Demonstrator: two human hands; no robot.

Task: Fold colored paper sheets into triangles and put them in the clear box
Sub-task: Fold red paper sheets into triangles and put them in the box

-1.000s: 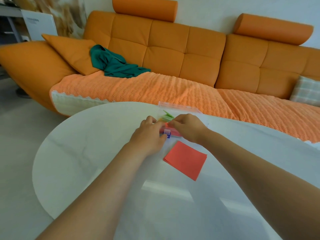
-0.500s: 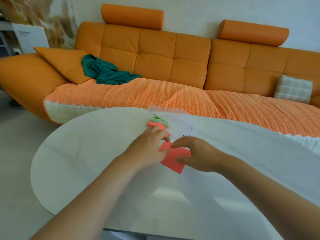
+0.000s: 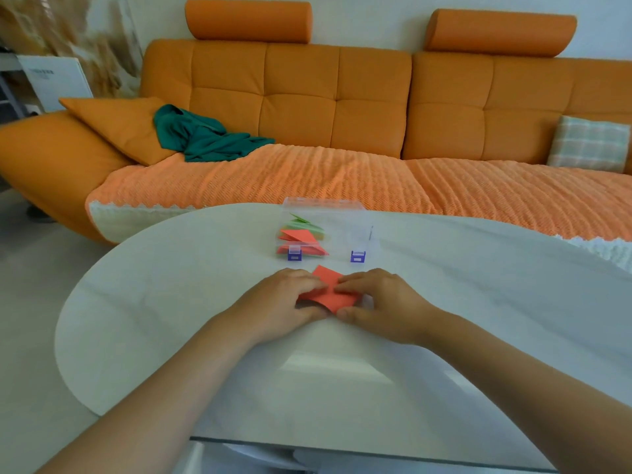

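Note:
A red paper sheet [image 3: 331,291] lies on the white table [image 3: 171,319] in front of me. My left hand [image 3: 284,302] grips its left side and my right hand [image 3: 379,302] grips its right side, fingertips pressed on top near the middle. Behind the sheet stands the clear box [image 3: 345,230] with two purple latches. Inside it, on the left, lie folded red triangles [image 3: 297,235] and a folded green triangle [image 3: 301,221].
A long orange sofa [image 3: 342,131] runs behind the table, with a green cloth [image 3: 205,138] and a checked cushion [image 3: 590,143] on it. The table's near edge [image 3: 342,449] is just below my forearms.
Both hands left the box and drew the red sheet back toward me. They now hold it from both sides. The camera has tilted, so the box is in full view.

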